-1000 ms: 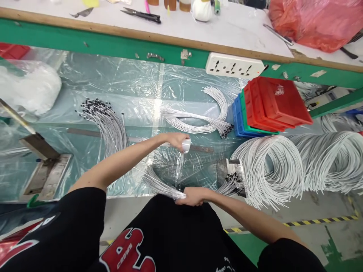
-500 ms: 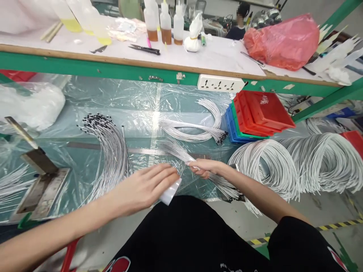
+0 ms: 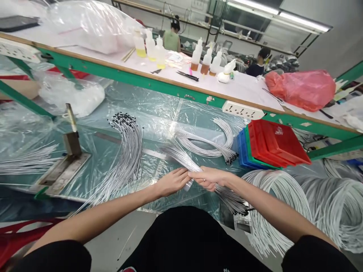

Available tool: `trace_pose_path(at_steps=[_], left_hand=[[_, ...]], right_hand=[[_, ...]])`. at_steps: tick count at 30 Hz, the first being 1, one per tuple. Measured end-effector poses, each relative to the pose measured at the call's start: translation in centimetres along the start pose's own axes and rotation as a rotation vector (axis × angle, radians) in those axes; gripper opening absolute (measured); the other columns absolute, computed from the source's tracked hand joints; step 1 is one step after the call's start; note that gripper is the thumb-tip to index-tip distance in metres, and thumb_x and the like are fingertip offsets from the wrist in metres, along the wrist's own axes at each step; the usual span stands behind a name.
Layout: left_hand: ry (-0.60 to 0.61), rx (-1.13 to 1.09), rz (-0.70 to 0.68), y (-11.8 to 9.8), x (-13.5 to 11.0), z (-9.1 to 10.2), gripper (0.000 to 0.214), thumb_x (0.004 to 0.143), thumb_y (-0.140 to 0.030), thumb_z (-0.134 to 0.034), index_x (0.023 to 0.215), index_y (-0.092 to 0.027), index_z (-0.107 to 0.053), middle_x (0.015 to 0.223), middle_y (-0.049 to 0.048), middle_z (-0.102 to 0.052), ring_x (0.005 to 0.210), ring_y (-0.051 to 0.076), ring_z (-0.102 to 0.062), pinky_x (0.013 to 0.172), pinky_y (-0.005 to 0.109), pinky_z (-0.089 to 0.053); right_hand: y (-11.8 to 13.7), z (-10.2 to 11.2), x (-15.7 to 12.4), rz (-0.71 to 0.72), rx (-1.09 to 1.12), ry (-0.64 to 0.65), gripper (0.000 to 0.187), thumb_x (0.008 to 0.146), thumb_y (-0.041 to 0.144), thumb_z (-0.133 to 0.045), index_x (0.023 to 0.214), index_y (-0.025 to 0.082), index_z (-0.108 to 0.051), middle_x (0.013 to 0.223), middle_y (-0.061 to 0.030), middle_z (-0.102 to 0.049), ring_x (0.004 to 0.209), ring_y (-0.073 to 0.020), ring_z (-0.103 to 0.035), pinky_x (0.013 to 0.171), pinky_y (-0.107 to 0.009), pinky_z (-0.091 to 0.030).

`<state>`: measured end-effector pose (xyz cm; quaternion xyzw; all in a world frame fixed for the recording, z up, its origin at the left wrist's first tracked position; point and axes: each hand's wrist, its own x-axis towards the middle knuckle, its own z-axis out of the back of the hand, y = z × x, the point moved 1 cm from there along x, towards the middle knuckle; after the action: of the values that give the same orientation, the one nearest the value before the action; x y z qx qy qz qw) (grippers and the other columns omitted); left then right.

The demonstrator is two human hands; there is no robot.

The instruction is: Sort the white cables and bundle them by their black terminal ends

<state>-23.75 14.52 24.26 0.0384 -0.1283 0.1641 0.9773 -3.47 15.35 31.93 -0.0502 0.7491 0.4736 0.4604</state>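
Note:
My right hand (image 3: 208, 177) is closed round a bundle of thin grey-white wires (image 3: 185, 160). One end of the bundle fans out blurred to the upper left; its other end, with dark tips (image 3: 236, 204), hangs out beyond my right wrist. My left hand (image 3: 174, 182) meets my right fingers beside the bundle, its fingers pressed together on a small piece of clear plastic film (image 3: 188, 185), mostly hidden by the hands. On the left lies a larger bunch of wires with black ends (image 3: 130, 151). A looped wire bundle (image 3: 210, 149) rests beyond my hands.
Stacked red, green and blue trays (image 3: 279, 145) stand at the right, near large wire coils (image 3: 279, 204). A metal fixture with an upright lever (image 3: 72, 143) sits at left. The raised shelf (image 3: 159, 83) holds bottles, black tweezers (image 3: 187, 76) and a red bag (image 3: 303, 88). Two people are in the background.
My left hand has moved right with the plastic film, up to the bundle and my right hand. The camera view has tilted up, showing more of the room. The right hand keeps its grip.

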Motion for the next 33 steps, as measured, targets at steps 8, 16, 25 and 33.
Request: trace_pose_path(at_steps=[8,16,25,33], left_hand=[[0.034,-0.081,0.003,-0.2,0.0,-2.0,0.041,0.086,0.001,-0.045,0.124,-0.014,-0.051,0.112,0.0144,-0.067,0.108,0.026,-0.061,0.095,0.041,-0.051],[0.138,-0.188,0.164,-2.4,-2.7,-10.3,0.056,0.091,-0.013,-0.047,0.145,-0.013,-0.036,0.139,0.0168,-0.054,0.13,0.029,-0.05,0.108,0.044,-0.042],[0.347,-0.339,0.47,-5.2,-4.2,-16.5,0.05,0.089,0.0,-0.039,0.136,-0.011,-0.049,0.138,0.0208,-0.055,0.135,0.033,-0.048,0.109,0.053,-0.041],[0.639,-0.636,0.395,-2.5,-6.7,-11.1,0.037,0.077,-0.022,-0.069,0.115,-0.019,-0.066,0.115,0.0104,-0.07,0.101,0.028,-0.068,0.085,0.035,-0.054]], right_hand=[[-1.0,-0.6,0.3,-0.021,0.002,-0.029,0.063,0.086,0.079,-0.046,0.062,0.023,-0.031,0.042,0.011,-0.024,0.035,-0.0055,-0.019,0.032,-0.016,-0.021],[-3.8,1.2,4.2,-0.189,-0.167,-0.074,0.065,0.081,0.078,-0.057,0.058,0.023,-0.03,0.045,0.01,-0.024,0.037,-0.0052,-0.018,0.033,-0.018,-0.021],[-5.5,0.7,8.4,-0.216,-0.318,-0.066,0.062,0.082,0.077,-0.056,0.06,0.022,-0.04,0.046,0.0071,-0.034,0.036,-0.0069,-0.027,0.035,-0.022,-0.027],[-8.9,-2.7,8.2,-0.184,-0.61,-0.236,0.044,0.089,0.06,-0.059,0.072,0.019,-0.057,0.058,-0.0028,-0.058,0.049,-0.0185,-0.058,0.044,-0.025,-0.041]])
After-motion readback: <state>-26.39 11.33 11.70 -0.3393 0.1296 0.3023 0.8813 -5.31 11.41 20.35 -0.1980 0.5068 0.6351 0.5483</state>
